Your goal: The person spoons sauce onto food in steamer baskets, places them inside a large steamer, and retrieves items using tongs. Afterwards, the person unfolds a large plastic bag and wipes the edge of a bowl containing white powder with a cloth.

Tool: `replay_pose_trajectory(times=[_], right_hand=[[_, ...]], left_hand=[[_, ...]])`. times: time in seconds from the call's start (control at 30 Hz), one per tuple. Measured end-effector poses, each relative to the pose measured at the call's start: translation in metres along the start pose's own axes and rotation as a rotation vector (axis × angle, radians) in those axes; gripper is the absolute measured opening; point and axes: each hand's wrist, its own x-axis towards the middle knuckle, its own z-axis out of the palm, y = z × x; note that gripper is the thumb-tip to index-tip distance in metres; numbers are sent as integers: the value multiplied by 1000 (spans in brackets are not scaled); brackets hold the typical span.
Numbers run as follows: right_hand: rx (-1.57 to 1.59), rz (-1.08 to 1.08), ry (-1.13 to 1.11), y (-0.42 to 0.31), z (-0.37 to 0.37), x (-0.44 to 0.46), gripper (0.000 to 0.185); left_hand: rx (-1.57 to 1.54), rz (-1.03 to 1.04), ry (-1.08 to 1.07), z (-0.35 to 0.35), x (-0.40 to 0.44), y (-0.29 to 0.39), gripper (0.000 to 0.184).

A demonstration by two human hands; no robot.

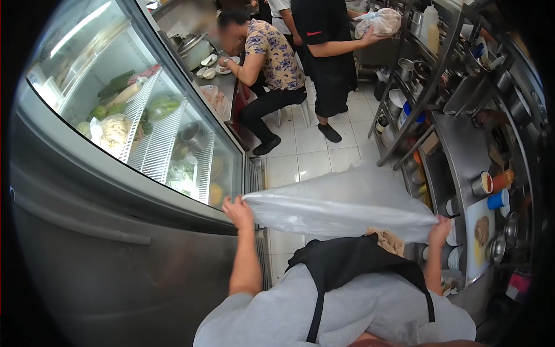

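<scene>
A large translucent plastic bag (341, 202) is stretched wide in front of my body, its far part spreading out over the floor side. My left hand (238, 211) grips one corner of it, close to the glass fridge door. At the opposite corner my right hand (440, 229) has its fingers closed on the bag, beside the steel counter. The top edge between the two hands is pulled fairly taut. Below it shows my black apron (352, 260), with a tan cloth (388, 240) at its front.
A glass-fronted fridge (139, 127) with vegetables stands at my left. On the right are steel shelves (425, 87) and a counter with a cutting board (480, 234). Ahead, one person (272, 58) sits at a table; another (326, 58) stands holding a filled plastic bag (381, 24).
</scene>
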Motion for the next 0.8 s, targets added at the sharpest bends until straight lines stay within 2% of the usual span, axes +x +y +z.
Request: replay_pose_trajectory(times=[0.03,0.1,0.17,0.2,0.27,0.3,0.33,0.4,0.43,0.47,0.53,0.57,0.63,0.67,0.7,0.73,0.77,0.8], right_hand=[[43,97,125,-18,27,-8,35],[938,471,254,-44,86,-11,35],[1371,909,59,-52,109,3,27],[1581,1132,-48,-51,113,11,23],[1689,944,-844,4,95,43,18],[1716,896,-1135,60,83,66,22],[1578,958,-871,60,32,68,20],[1698,900,-750,45,-66,64,30],[1825,718,-947,55,-84,62,36],[1762,628,-889,50,-95,61,37],[1622,468,-775,32,-110,51,39],[1457,482,-690,32,-106,45,38],[547,180,-569,71,-57,35,37],[103,-122,-297,54,-44,16,35],[-80,-68,-121,-3,-50,-2,32],[-63,68,13,-11,-18,-15,30],[15,81,107,-33,0,-31,33],[140,51,174,-43,27,-45,34]], left_hand=[[-97,-102,82,23,-1,-4,24],[-296,-306,250,71,-1,-9,24],[-934,-516,-287,116,0,-11,26],[-1009,-572,-652,110,10,-4,29],[-1108,-663,-1404,76,41,3,35],[-1232,-670,-1406,55,72,-25,38],[-1356,-680,-1411,35,103,-53,41],[-1147,-500,-625,-55,49,50,42],[-1102,-429,-717,-66,53,49,43],[-1057,-350,-803,-78,57,47,44],[-567,-100,-615,-75,72,22,41],[-320,21,-521,-70,77,7,40],[146,279,-61,-55,44,27,35],[373,416,172,-43,28,38,32],[611,429,460,-25,21,29,25],[573,312,502,-5,15,25,26],[537,202,534,16,11,21,27],[76,-15,341,52,20,-4,23]])
